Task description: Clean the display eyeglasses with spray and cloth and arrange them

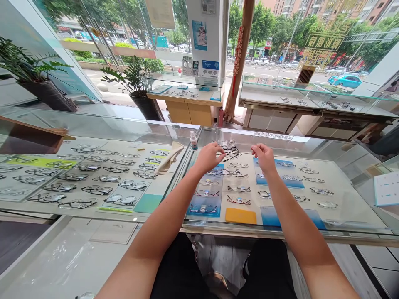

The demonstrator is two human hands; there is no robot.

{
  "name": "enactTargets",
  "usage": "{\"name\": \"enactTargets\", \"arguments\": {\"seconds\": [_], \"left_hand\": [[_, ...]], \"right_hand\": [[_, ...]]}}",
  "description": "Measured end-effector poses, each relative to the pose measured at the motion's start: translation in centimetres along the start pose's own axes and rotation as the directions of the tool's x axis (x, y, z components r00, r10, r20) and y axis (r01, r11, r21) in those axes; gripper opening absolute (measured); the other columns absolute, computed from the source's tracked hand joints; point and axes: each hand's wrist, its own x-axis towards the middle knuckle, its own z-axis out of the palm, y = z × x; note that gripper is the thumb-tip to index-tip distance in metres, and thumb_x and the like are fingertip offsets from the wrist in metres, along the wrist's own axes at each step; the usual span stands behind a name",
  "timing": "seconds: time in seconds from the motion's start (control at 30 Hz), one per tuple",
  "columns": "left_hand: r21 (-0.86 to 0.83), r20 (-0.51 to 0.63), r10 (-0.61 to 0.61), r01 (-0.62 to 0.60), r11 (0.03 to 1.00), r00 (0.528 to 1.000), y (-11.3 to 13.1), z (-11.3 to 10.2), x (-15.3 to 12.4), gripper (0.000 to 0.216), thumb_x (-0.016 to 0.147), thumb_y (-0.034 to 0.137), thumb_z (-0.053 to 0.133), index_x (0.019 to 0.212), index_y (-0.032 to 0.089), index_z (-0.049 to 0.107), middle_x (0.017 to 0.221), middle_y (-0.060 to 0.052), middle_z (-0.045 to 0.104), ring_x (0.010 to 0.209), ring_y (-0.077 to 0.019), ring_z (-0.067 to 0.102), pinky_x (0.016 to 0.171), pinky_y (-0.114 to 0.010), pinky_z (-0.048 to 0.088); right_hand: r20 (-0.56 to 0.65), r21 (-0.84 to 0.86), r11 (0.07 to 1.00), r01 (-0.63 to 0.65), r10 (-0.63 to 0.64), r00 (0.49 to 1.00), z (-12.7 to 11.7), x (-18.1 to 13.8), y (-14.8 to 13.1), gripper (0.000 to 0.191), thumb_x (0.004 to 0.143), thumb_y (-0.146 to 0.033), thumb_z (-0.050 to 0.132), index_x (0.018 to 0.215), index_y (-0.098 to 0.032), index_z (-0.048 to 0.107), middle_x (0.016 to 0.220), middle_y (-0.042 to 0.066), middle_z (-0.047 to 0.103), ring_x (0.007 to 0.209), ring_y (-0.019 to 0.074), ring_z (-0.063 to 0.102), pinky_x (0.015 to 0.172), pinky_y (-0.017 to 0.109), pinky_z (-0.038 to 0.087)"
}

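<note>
Over the glass counter, my left hand [209, 158] is loosely curved, with a gap between thumb and forefinger and nothing visible in it. Just to its right, several dark-framed eyeglasses [231, 150] lie crowded together. My right hand [264, 158] is on the other side of these glasses, its thumb and fingertips pinched together. Whatever the pinch holds, if anything, is too small to make out. Left of my left hand, a small spray bottle [193, 142] stands upright on the glass. A beige cloth [170, 158] lies crumpled farther left.
Inside the glass display case [343, 166] are rows of eyeglasses, blue cards and a yellow case [240, 216]. A wooden stand [31, 135] is at the left. A white drawer [71, 257] sits open below. Potted plants [134, 79] and other showcases stand by the windows.
</note>
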Motion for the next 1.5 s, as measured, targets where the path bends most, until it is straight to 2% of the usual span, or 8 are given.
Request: {"name": "enactTargets", "arguments": {"seconds": [0.07,0.27,0.37,0.67,0.97,1.13,1.3,1.5], "left_hand": [[-0.166,-0.054,-0.093,0.083,0.983,0.994,0.6,-0.5,-0.2,0.018,0.095,0.035,0.072,0.09,0.022,0.084,0.087,-0.005,0.063,0.079,-0.0202,0.059,0.074,-0.034,0.045],[-0.634,-0.036,-0.307,0.216,0.742,0.951,2.6,0.4,-0.7,0.034,0.085,0.053,0.081,0.087,0.02,0.083,0.067,0.0,0.059,0.066,-0.0154,0.048,0.064,-0.03,0.037],[-0.706,0.028,-0.314,0.241,0.666,0.949,3.2,0.9,-0.9,0.036,0.081,0.056,0.084,0.087,0.02,0.083,0.061,0.001,0.056,0.061,-0.0146,0.045,0.06,-0.03,0.033],[-0.805,0.154,-0.237,0.261,0.533,0.959,3.6,0.4,-1.0,0.037,0.074,0.053,0.091,0.085,0.019,0.083,0.074,-0.003,0.071,0.071,-0.0169,0.058,0.07,-0.031,0.043],[-0.808,0.022,-0.234,0.155,0.568,0.972,2.9,0.1,-0.7,0.036,0.079,0.054,0.088,0.085,0.02,0.079,0.089,-0.004,0.074,0.088,-0.02,0.065,0.084,-0.034,0.051],[-0.86,0.058,-0.203,0.152,0.488,0.977,2.7,0.3,-0.5,0.04,0.082,0.057,0.086,0.088,0.02,0.072,0.103,-0.009,0.08,0.105,-0.0246,0.073,0.096,-0.039,0.052],[-0.781,0.018,-0.165,0.117,0.614,0.986,2.3,0.2,-0.5,0.038,0.088,0.058,0.08,0.091,0.021,0.072,0.102,-0.009,0.08,0.104,-0.0258,0.072,0.097,-0.041,0.053],[-0.645,-0.013,-0.129,0.091,0.759,0.992,2.0,0.4,-0.5,0.032,0.09,0.055,0.077,0.089,0.023,0.074,0.105,-0.008,0.081,0.11,-0.0287,0.072,0.107,-0.048,0.049]], "right_hand": [[0.018,-0.013,1.0,0.006,-0.006,1.0,0.1,-0.2,-0.1,0.035,0.086,-0.056,0.073,0.075,-0.024,0.068,0.072,0.001,0.059,0.069,0.0176,0.048,0.069,0.035,0.044],[0.361,-0.029,0.996,0.087,-0.07,0.93,1.9,-2.0,-0.8,0.04,0.083,-0.06,0.081,0.087,-0.021,0.075,0.071,-0.001,0.058,0.067,0.0157,0.045,0.064,0.033,0.037],[0.346,0.002,0.992,0.126,-0.119,0.931,2.5,-2.6,-1.1,0.04,0.083,-0.06,0.082,0.085,-0.02,0.074,0.07,-0.001,0.059,0.067,0.0155,0.045,0.064,0.033,0.038],[0.262,0.024,0.98,0.198,-0.197,0.945,1.8,-2.4,-1.7,0.031,0.088,-0.052,0.077,0.085,-0.022,0.075,0.072,0.0,0.061,0.068,0.016,0.047,0.063,0.032,0.04],[0.216,-0.006,0.98,0.199,-0.193,0.957,1.3,-2.1,-1.7,0.029,0.09,-0.051,0.076,0.088,-0.022,0.075,0.075,0.001,0.066,0.066,0.0155,0.049,0.061,0.031,0.04],[0.139,-0.079,0.98,0.182,-0.17,0.976,0.6,-2.3,-1.9,0.032,0.098,-0.054,0.067,0.1,-0.022,0.072,0.051,-0.005,0.058,0.052,0.0163,0.052,0.059,0.031,0.042],[-0.021,-0.179,0.959,0.218,-0.225,0.974,0.0,-2.1,-1.9,0.037,0.101,-0.058,0.063,0.105,-0.022,0.071,0.081,0.006,0.082,0.053,0.0164,0.056,0.059,0.033,0.049],[-0.148,-0.183,0.938,0.295,-0.323,0.935,-0.9,-1.3,-1.7,0.032,0.101,-0.052,0.064,0.109,-0.023,0.074,0.102,0.01,0.084,0.079,0.0221,0.071,0.072,0.036,0.058]]}}
